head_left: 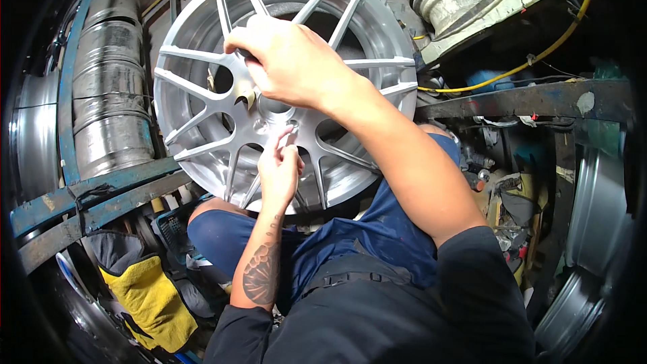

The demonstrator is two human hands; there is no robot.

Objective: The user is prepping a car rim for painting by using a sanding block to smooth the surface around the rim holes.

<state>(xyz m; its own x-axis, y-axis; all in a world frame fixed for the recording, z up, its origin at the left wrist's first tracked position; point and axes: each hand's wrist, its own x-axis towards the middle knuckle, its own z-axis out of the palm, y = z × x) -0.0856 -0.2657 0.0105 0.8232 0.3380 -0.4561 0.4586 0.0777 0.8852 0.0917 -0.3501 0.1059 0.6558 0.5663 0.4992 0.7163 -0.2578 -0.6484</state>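
A large silver multi-spoke wheel rim (232, 104) fills the upper middle, face up, at my knees. My right hand (286, 61) reaches over the hub and upper spokes, fingers curled down. Whatever lies under them is hidden, and glare washes out its back. Below the centre bore, my left hand (280, 168) has its fingers drawn together, tips at the face beside a bolt hole; anything between them is too small to name. A small tan patch shows beside the right fingers, at an opening in the hub; I cannot tell what it is.
Stacked metal rims (111, 81) stand behind a blue metal frame (101, 185) on the left. A yellow and grey cloth (145, 296) hangs at lower left. A yellow hose (512, 71) crosses the upper right, below a whitish rim (455, 0). More rims (596, 209) line the right edge.
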